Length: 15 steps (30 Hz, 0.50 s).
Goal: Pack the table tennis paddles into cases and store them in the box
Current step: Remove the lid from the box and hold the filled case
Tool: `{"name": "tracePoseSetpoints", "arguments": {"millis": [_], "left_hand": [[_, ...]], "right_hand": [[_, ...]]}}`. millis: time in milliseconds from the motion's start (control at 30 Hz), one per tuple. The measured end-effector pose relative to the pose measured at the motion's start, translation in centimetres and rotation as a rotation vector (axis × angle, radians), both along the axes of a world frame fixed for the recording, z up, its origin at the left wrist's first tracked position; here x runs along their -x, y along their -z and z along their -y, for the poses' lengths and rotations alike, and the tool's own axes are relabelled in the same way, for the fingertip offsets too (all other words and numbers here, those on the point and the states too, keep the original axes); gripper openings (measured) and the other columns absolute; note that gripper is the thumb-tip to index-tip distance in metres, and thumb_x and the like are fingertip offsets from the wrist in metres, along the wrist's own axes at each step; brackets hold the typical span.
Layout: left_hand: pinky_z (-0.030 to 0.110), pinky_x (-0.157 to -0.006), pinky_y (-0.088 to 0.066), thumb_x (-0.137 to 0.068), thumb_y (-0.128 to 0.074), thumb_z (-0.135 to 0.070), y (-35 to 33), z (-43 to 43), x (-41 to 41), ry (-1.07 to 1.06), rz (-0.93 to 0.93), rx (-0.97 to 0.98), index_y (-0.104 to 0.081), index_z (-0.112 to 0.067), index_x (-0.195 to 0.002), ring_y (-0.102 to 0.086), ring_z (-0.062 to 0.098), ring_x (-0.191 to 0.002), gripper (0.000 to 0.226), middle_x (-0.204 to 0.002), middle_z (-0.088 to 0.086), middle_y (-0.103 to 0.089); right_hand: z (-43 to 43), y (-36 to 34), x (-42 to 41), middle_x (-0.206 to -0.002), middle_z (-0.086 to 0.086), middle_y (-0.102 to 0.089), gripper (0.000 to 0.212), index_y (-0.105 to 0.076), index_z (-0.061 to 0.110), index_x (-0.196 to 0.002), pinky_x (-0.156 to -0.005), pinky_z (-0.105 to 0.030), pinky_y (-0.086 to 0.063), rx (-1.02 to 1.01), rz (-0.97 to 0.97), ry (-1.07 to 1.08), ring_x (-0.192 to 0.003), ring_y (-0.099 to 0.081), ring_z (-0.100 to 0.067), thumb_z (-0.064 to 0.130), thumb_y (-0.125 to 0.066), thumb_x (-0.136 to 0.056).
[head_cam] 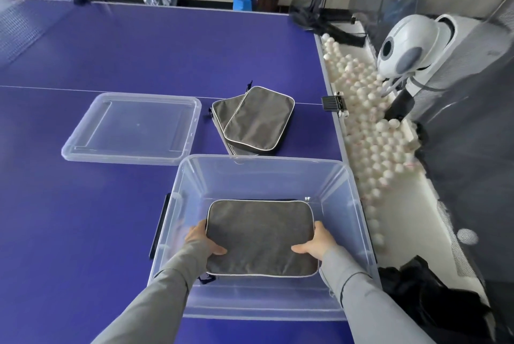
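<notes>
A clear plastic box (353, 204) stands on the blue table near its right edge. Inside it lies a grey paddle case (260, 235) with pale piping. My left hand (204, 240) grips the case's left edge, thumb on top. Its right edge is gripped the same way by my right hand (317, 243). Both arms reach down into the box. Beyond the box, two more grey cases (256, 121) lie stacked on the table, one slanted over the other. No bare paddle is in sight.
The box's clear lid (83, 146) lies flat on the blue table (83, 232) to the left. Along the right edge runs a trough with several white balls (370, 132), a white ball machine (409, 46) and dark netting. The table net (33, 7) stands far left.
</notes>
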<state>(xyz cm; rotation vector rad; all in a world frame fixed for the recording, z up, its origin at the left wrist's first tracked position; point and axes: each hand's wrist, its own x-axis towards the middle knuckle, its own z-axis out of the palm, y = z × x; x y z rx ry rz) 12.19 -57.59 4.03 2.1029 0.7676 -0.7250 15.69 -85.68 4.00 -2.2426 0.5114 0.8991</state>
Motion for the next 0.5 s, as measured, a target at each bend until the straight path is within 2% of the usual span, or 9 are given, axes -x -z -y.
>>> {"name": "tracePoseSetpoints", "arguments": {"millis": [133,267,500], "left_hand": [[0.033,-0.1,-0.04,-0.058,-0.087,-0.017,-0.1,0.1,-0.01,0.042,0.005,-0.043,-0.038,-0.015,-0.138,-0.044,0.029,-0.125,0.094,-0.131,0.012,-0.046],[0.03,-0.1,-0.04,-0.059,-0.087,-0.019,-0.54,0.19,0.18,0.071,0.015,-0.066,-0.039,-0.015,-0.137,-0.045,0.028,-0.124,0.091,-0.13,0.011,-0.048],[0.034,-0.098,-0.044,-0.053,-0.089,-0.024,-0.76,0.2,0.87,0.033,0.042,-0.022,-0.047,-0.015,-0.13,-0.052,0.026,-0.117,0.088,-0.124,0.008,-0.056]], "right_hand": [[-0.33,-0.11,-0.07,-0.137,-0.015,-0.041,0.089,-0.032,0.004,-0.131,-0.106,-0.036,-0.036,0.08,-0.005,-0.057,-0.13,-0.04,-0.029,0.03,-0.084,-0.064],[-0.41,-0.02,0.03,-0.14,-0.017,-0.037,0.088,-0.03,0.001,-0.132,-0.106,-0.033,-0.034,0.118,-0.01,-0.07,-0.132,-0.038,-0.03,0.03,-0.082,-0.067],[-0.6,-0.84,0.42,-0.135,-0.015,-0.045,0.079,-0.036,0.004,-0.125,-0.102,-0.034,-0.039,0.106,-0.005,-0.04,-0.126,-0.045,-0.03,0.028,-0.083,-0.067]]}}
